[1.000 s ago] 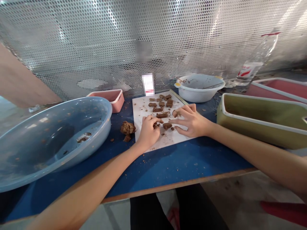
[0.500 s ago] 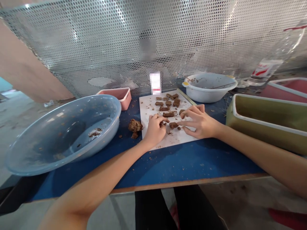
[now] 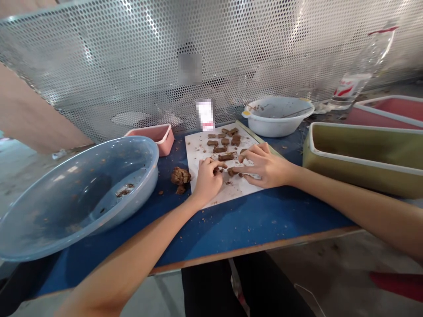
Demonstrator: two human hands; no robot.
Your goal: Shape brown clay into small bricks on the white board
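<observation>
Where the blue tabletop meets a perforated metal screen, its surface is dusted with crumbs, and pale grey floor shows beneath its wooden front edge. A pinkish post slants at the far left.

Two basins stand on the table: one large, blue and translucent, with dark residue in it, and one smaller, white, at the back. Three rectangular tubs are visible: a small pink tub behind the blue basin, plus an olive tub and a larger pink tub on the right. One clear bottle leans in view behind these. One rough, cracked lump sits just beside the white sheet.

On that sheet lie roughly a dozen brown pieces; some overlap or are partly hidden, so an exact count is uncertain. They look matt and earthy, short and blocky, several with wider ends, among loose crumbs. The nearest piece lies between the two hands. The right hand has its fingers spread apart, fingertips at that piece. The left hand is curled over small dark bits; whether it pinches them I cannot tell.
</observation>
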